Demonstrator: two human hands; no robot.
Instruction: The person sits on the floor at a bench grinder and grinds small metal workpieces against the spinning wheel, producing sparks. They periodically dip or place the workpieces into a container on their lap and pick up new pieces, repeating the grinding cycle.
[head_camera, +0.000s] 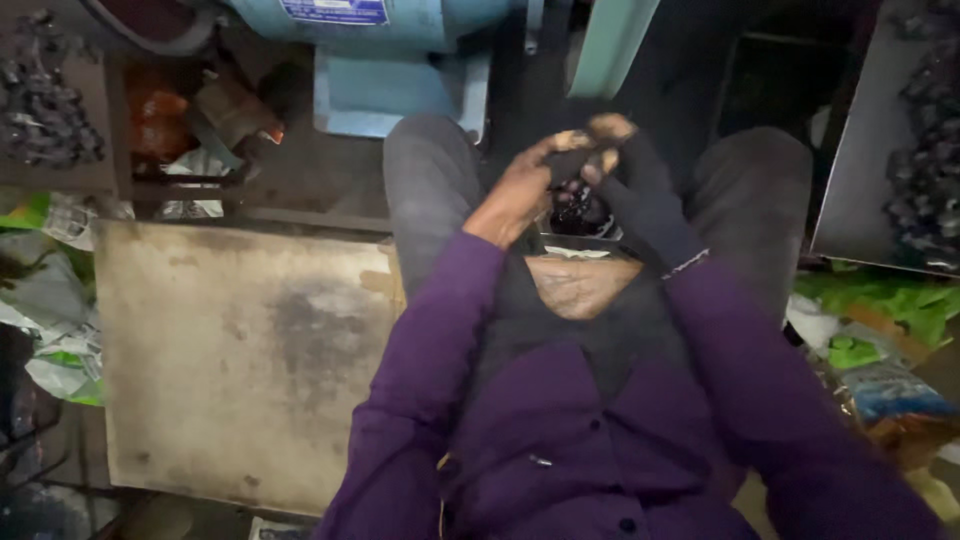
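Looking down from a head camera at a seated person in a purple shirt (560, 430) and grey trousers (430, 190), both hands raised together above the lap. Left hand (520, 190) bare, grimy, fingers curled shut around a small dark, glossy object (577, 205). Right hand (615, 165) in a dark fingerless glove, bare fingertips (610, 127) pinching the same object from above. Object held between the two hands, over the gap between the knees; too dark and blurred to tell its kind. Just ahead of the knees, a pale blue machine (400, 80) on a block base. To the left of the thighs, a worn, stained board (240, 360) lying flat like a low desk. Upper left, a heap of small dark pieces (40, 110); far right, a grey metal tray (870, 180) bearing more dark pieces (925, 170) along its edge. Crumpled green and white plastic wrappers (870, 300) lying on the floor at both sides.
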